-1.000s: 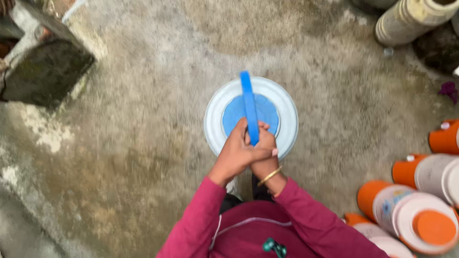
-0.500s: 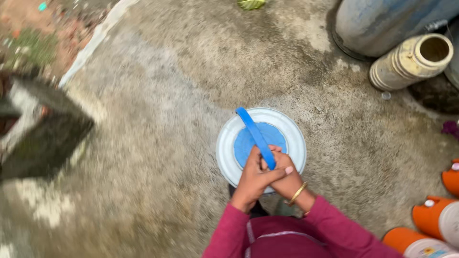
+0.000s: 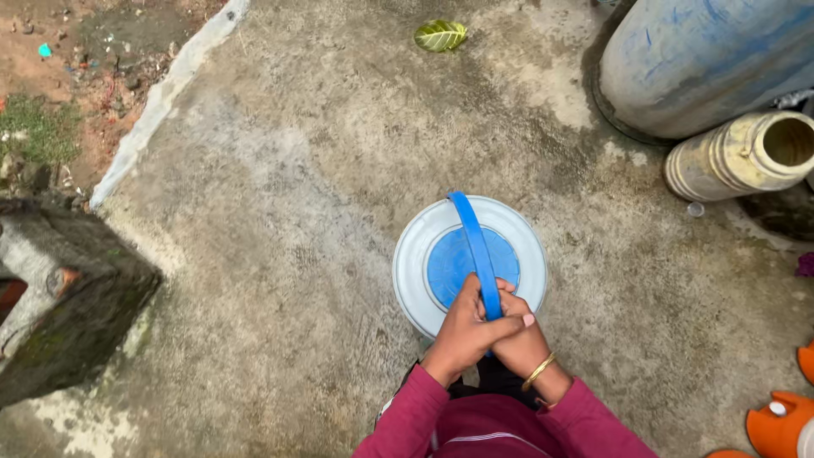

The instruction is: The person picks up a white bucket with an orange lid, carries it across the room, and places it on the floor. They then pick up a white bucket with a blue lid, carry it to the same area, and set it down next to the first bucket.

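We hold a white round container (image 3: 415, 271) with a blue lid centre by its blue strap handle (image 3: 475, 246), which arches over the top, both hands closed together on the handle's near end: the left hand (image 3: 465, 332) wrapped from one side, the right hand (image 3: 519, 343), with a gold bangle, clamped from the other, likely to share the weight. It sits low over the rough concrete floor (image 3: 297, 212), just ahead of us. Well apart lie a yellow-green leaf (image 3: 440, 35), a big blue barrel (image 3: 704, 59), a cream ribbed jar (image 3: 742, 157) on its side, and orange containers (image 3: 776, 424) at the right edge.
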